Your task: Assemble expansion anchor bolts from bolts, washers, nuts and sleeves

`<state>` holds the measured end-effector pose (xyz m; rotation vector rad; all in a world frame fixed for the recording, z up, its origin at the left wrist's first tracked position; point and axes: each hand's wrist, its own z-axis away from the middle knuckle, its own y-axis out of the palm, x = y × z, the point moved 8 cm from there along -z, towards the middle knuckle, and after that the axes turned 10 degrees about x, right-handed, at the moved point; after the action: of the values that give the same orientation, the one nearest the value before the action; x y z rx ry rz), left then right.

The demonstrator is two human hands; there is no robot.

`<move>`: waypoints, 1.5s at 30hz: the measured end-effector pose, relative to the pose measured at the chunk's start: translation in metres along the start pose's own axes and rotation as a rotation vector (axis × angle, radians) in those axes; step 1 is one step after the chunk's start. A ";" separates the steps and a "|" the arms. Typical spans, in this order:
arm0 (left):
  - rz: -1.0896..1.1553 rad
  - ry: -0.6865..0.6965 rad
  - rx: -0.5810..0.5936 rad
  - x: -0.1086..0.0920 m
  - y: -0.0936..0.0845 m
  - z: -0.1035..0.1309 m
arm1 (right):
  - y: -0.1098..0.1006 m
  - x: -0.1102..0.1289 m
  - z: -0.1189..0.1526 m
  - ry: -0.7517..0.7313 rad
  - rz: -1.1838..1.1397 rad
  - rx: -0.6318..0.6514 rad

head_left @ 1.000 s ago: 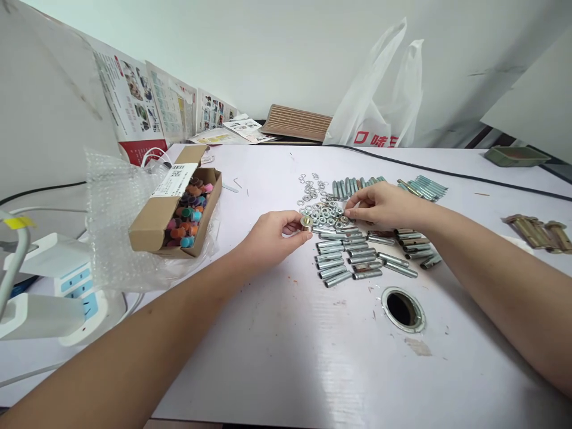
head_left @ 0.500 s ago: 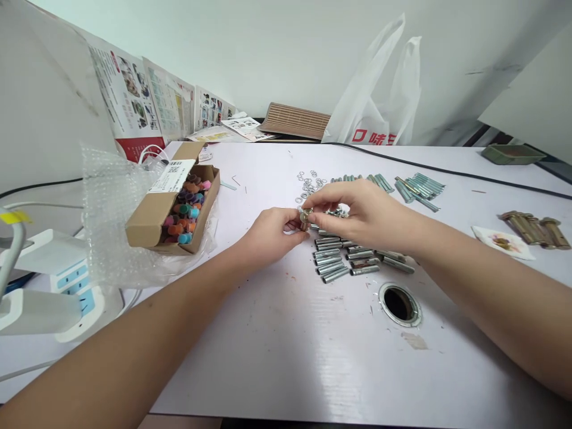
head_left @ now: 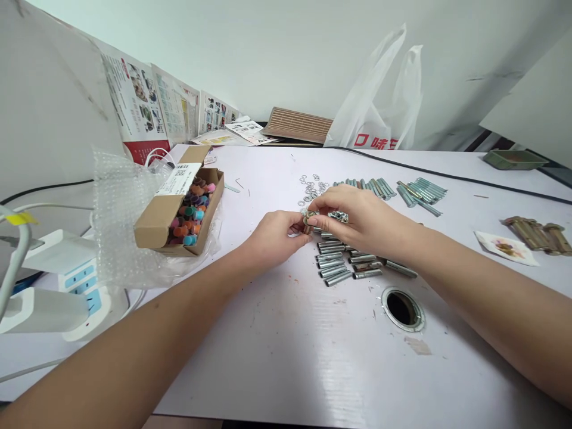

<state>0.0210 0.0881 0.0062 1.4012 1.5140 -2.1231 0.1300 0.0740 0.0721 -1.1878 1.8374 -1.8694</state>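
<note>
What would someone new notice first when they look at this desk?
Probably the left hand and right hand, meeting mid-table at a small metal part. Next, perhaps, the silvery tubes lined up on the hands' near side. The open cardboard box of colorful pieces stands out at the left.

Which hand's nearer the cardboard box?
Left. The left hand is to the right of the box, apart from it; the right hand is farther right, on the left hand's far side from it.

Metal sleeves [head_left: 338, 278] and washers [head_left: 339, 215] (plus bolts [head_left: 526, 232]) suggest a workshop.
</note>
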 end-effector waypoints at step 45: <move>-0.027 -0.020 -0.005 -0.001 0.001 -0.002 | 0.003 -0.006 0.005 -0.002 0.022 -0.127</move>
<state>0.0233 0.0894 0.0062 1.3614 1.5383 -2.1412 0.1363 0.0745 0.0661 -1.2047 1.9859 -1.7616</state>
